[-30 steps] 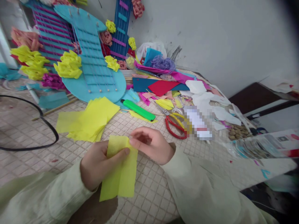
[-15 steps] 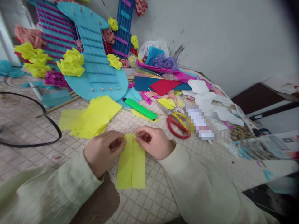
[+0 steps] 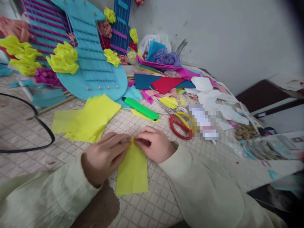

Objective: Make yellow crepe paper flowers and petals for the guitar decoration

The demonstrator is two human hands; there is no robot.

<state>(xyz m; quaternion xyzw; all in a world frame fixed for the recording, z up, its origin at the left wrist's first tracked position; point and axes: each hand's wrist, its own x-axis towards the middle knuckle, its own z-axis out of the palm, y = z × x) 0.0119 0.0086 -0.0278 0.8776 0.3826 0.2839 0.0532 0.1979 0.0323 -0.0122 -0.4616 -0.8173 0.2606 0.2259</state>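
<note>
A strip of yellow crepe paper [image 3: 132,177] hangs down toward me over the table, its far end gathered narrow between my fingertips. My left hand [image 3: 108,155] pinches that end from the left, fingers pressed together. From the right, my right hand [image 3: 154,142] pinches the same gathered end with thumb and forefinger. The fingertips of both hands nearly meet. Just beyond my left hand lies a fanned stack of yellow paper sheets [image 3: 91,118]. A green utility knife [image 3: 141,108] rests past my hands, and red-handled scissors [image 3: 179,128] lie to the right of it.
Blue cardboard instrument shapes [image 3: 92,66] with strings and yellow paper flowers [image 3: 63,58] stand at the back left. A black cable [image 3: 45,126] curves at the left. Purple yarn [image 3: 167,58], paper scraps and a white strip [image 3: 204,123], partly blurred, lie at the back right.
My hands have drawn together, bunching the far end of the yellow paper, which was flat and wider before. The view has shifted slightly.
</note>
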